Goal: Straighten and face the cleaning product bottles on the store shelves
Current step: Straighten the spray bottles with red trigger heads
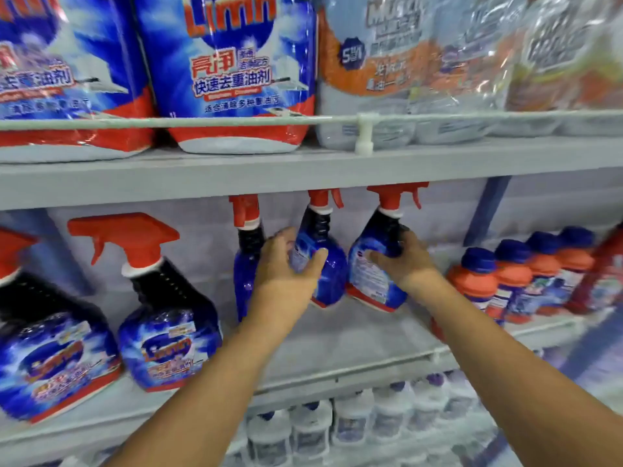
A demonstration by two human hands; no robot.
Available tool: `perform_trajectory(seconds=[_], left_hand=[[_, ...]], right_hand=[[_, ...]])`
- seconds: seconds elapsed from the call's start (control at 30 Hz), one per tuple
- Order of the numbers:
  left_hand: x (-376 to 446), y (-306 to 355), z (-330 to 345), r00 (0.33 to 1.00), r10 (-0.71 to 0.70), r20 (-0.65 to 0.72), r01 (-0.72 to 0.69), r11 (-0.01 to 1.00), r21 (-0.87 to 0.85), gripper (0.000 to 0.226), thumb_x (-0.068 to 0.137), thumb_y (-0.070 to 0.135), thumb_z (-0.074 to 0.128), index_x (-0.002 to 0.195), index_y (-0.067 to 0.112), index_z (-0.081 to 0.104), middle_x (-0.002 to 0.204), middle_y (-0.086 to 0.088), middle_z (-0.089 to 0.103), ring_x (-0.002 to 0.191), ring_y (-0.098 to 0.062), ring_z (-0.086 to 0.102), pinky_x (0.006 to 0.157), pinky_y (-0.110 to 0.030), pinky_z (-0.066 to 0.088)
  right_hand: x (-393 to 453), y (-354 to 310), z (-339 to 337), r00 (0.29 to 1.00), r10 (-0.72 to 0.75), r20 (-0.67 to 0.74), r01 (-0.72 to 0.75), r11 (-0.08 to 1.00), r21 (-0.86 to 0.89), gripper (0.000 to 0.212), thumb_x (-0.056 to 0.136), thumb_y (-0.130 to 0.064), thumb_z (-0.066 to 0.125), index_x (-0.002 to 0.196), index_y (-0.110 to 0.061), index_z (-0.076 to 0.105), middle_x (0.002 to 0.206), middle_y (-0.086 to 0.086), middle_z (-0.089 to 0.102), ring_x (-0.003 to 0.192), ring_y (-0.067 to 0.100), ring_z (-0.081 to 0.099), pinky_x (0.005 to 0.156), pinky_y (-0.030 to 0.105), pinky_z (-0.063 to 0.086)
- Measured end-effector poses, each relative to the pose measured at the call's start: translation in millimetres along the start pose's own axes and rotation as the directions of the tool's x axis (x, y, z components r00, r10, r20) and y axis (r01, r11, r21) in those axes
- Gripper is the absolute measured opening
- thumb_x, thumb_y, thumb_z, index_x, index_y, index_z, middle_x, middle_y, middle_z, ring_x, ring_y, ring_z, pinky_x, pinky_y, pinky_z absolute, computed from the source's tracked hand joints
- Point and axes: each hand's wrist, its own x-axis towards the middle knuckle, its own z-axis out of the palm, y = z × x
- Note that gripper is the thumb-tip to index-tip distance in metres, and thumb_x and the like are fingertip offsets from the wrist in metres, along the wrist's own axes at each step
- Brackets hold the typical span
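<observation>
On the middle shelf [337, 335], one blue spray bottle [328, 278] is gripped by the left hand [286, 264]. A second spray bottle [371, 274], tilted, is held by the right hand [404, 261]. Orange bottles [505, 281] are lined up to the right.

"快速去重油剂" on refill pouch [232, 72], "5" badge on pack [371, 62]
</observation>
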Motion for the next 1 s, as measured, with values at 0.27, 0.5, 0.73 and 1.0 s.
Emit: perform_trajectory(seconds=[0.27, 0.5, 0.73, 1.0], left_hand=[[70.7, -4.5, 61.3, 0.993, -0.120, 0.006, 0.117, 0.981, 0.157, 0.068, 0.070, 0.065, 0.074, 0.123, 0.028, 0.052, 0.119, -0.001, 0.063, 0.108, -0.027, 0.065, 0.091, -0.049, 0.056], [76.4, -7.1, 53.2, 0.994, -0.090, 0.055, 0.080, 0.982, 0.171, 0.032, 0.088, 0.035, 0.075, 0.109, 0.031, 0.052, 0.101, 0.012, 0.062, 0.095, -0.016, 0.061, 0.083, -0.031, 0.044], [34.4, -5.9, 29.4, 0.977, -0.129, 0.170, 0.122, 0.991, 0.052, 0.012, 0.085, 0.021, 0.073, 0.096, 0.022, 0.069, 0.087, 0.007, 0.074, 0.082, -0.007, 0.067, 0.067, -0.021, 0.047], [5.8, -6.3, 4.4, 0.927, -0.185, 0.326, 0.212, 0.976, -0.047, 0.016, 0.085, 0.018, 0.079, 0.096, 0.026, 0.071, 0.079, 0.022, 0.075, 0.077, 0.008, 0.069, 0.072, -0.014, 0.051]], right_hand=[[-19.5, 22.6, -0.4, 0.988, -0.139, -0.068, 0.095, 0.894, -0.438, 0.054, 0.079, -0.054, 0.072, 0.116, -0.016, 0.060, 0.107, 0.011, 0.063, 0.093, 0.033, 0.065, 0.077, 0.037, 0.052], [-34.9, 15.1, -27.5, 1.000, 0.007, 0.024, -0.006, 1.000, -0.022, 0.053, 0.083, -0.057, 0.071, 0.121, -0.023, 0.060, 0.115, -0.001, 0.066, 0.100, 0.019, 0.066, 0.086, 0.036, 0.055], [-1.2, -4.5, -48.7, 0.904, -0.148, 0.401, 0.092, 0.984, 0.155, 0.045, 0.095, -0.022, 0.069, 0.133, -0.036, 0.051, 0.127, -0.009, 0.065, 0.117, 0.010, 0.061, 0.105, 0.037, 0.048], [-31.7, -10.8, -56.9, 0.965, -0.231, 0.125, 0.255, 0.937, -0.238, 0.045, 0.072, -0.050, 0.086, 0.105, -0.030, 0.063, 0.103, -0.002, 0.056, 0.091, 0.018, 0.061, 0.082, 0.032, 0.050]])
